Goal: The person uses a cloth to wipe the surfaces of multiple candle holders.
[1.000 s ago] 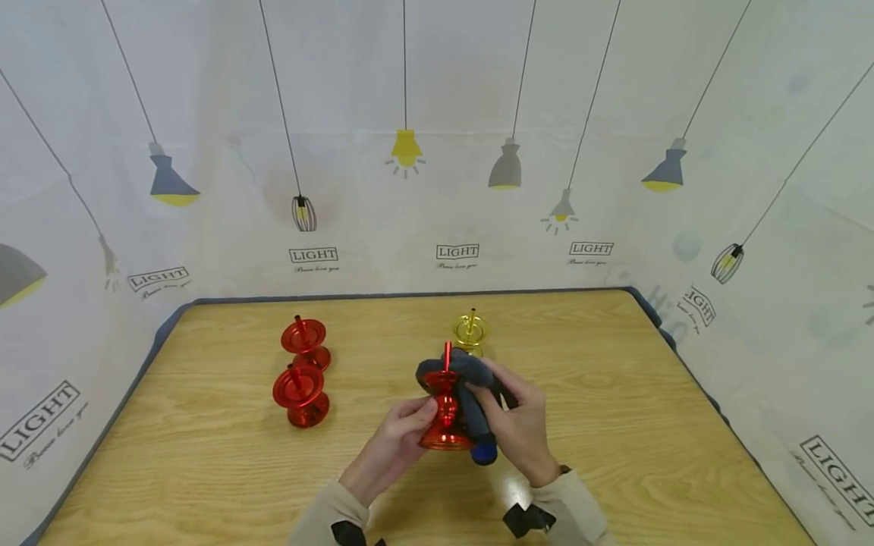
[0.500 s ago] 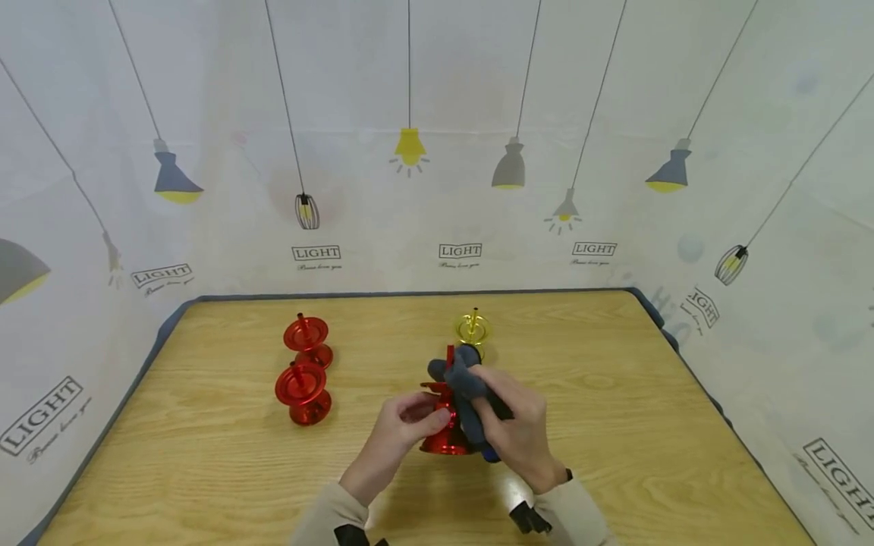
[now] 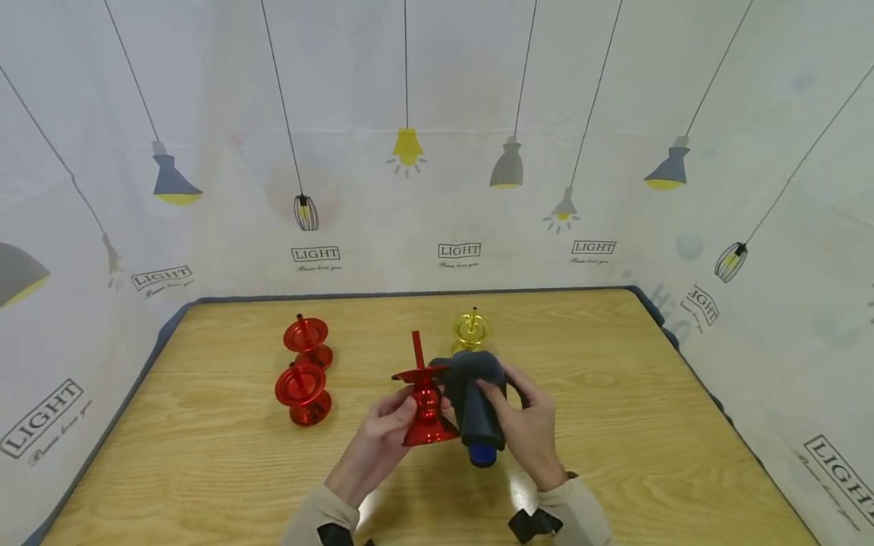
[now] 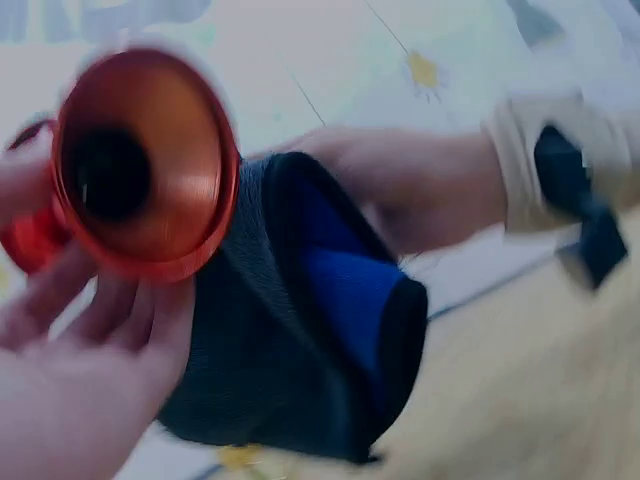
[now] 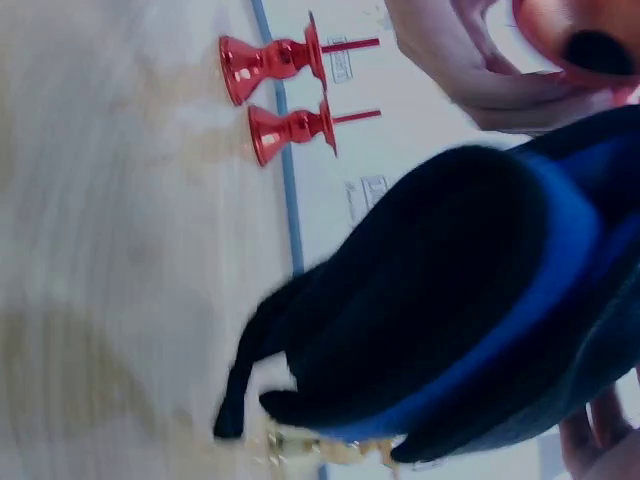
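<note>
Walls (image 3: 355, 91) border wooden table (image 3: 614, 409), left hand (image 3: 381, 436) gripping red candlestick (image 3: 428, 413), right hand (image 3: 531, 428) dark cloth (image 3: 476, 415).

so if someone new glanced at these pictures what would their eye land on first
Probably the shiny red candle holder, slightly tilted in the person's left grip at the near middle of the head view. Right beside it, the right grip holds a dark cloth with a vivid blue inner side. Two matching red holders stand at left, and a gold one behind the cloth.
</note>
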Motion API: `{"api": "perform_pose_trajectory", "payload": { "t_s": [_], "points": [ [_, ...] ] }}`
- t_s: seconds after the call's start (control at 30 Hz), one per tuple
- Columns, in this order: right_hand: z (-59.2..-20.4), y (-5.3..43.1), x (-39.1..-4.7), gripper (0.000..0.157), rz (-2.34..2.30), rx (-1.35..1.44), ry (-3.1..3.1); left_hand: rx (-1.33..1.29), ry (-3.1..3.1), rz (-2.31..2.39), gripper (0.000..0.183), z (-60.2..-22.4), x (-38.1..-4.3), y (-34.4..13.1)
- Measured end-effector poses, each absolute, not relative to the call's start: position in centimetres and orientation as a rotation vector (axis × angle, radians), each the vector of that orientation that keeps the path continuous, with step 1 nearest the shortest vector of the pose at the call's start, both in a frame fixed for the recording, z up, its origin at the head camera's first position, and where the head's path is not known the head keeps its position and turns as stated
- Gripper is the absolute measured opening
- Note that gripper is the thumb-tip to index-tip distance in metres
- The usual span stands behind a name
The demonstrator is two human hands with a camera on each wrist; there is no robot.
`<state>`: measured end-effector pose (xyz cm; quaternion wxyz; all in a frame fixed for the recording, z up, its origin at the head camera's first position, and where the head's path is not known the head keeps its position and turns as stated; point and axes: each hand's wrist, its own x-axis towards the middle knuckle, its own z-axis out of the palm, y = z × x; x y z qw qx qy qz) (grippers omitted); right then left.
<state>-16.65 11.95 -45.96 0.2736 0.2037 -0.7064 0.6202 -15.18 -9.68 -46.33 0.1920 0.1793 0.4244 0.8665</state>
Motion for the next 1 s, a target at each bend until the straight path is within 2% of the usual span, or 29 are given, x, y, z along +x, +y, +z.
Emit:
{"api": "perform_pose_trajectory", "payload": {
  "t_s": [0.13, 0.3, 0.47, 0.6, 0.67, 0.8, 1.0],
  "points": [
    [-45.1, 12.3, -16.2, 0.033, 1.573, 0.567, -1.955, 0.236, 1.698, 2.458, 0.043, -45.5, -15.2, -9.7],
    [-44.3, 11.4, -15.4, 0.043, 1.407, 0.727, -1.916, 0.137, 2.224, 2.363, 0.029, -45.2, -15.2, -9.2],
    [-44.5, 10.2, -14.9, 0.030, 1.232, 0.809, -1.827, 0.249, 2.365, 2.366, 0.030, -45.1, -14.9, -8.3],
    [-45.1, 9.8, -15.0, 0.020, 1.188, 0.801, -1.814, 0.237, 2.353, 2.368, 0.028, -45.0, -14.7, -7.9],
    [-45.4, 9.8, -15.1, 0.018, 1.278, 0.807, -1.808, 0.225, 2.331, 2.356, 0.025, -45.0, -14.7, -8.0],
    [-46.2, 10.0, -15.3, 0.027, 1.623, 0.769, -1.785, 0.247, 2.184, 2.357, 0.024, -45.4, -14.8, -8.3],
    [-46.8, 10.1, -15.3, 0.015, 2.039, 0.571, -1.753, 0.321, 1.853, 2.414, 0.045, -46.3, -14.9, -8.7]
  ]
}}
